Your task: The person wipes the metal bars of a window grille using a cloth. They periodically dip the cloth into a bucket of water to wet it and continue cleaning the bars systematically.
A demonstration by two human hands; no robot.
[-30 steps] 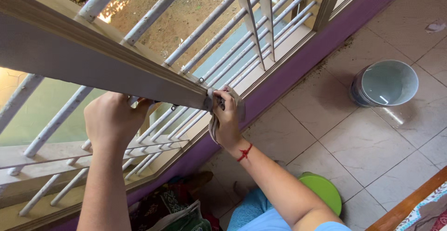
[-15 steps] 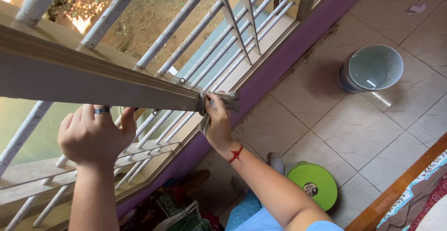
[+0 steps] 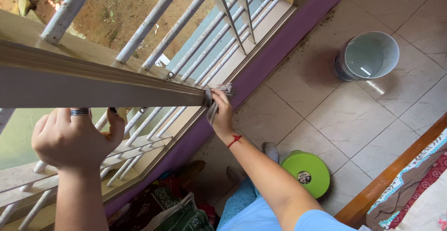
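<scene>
The right hand (image 3: 221,114) is closed around a small crumpled grey cloth (image 3: 217,100), pressing it against the end of a long beige window frame rail (image 3: 107,84) that runs across the view from the left edge. The fingers curl over the cloth so that only its bunched top and a hanging strip below the palm show; a thin red thread bracelet (image 3: 234,140) circles the wrist. The left hand (image 3: 74,140) is curled shut on the underside of the same rail further left, seen from the back, with a dark banded ring (image 3: 80,112) on one finger. What its fingertips touch is hidden behind the rail and the hand itself.

Beyond the rail stand white metal window bars (image 3: 186,40), with bare brown ground outside. Below, a purple painted wall base (image 3: 260,68) meets the pale tiled floor (image 3: 354,119). A grey plastic bucket (image 3: 368,56) stands on the floor well apart from both hands. A round lime-green plastic lid (image 3: 307,173) lies near the person's feet, partly covered by the right forearm. Patterned dark green fabric (image 3: 181,214) is cut off at the bottom edge, and a wooden bed edge (image 3: 396,173) with flowered bedding is cropped at the lower right corner.
</scene>
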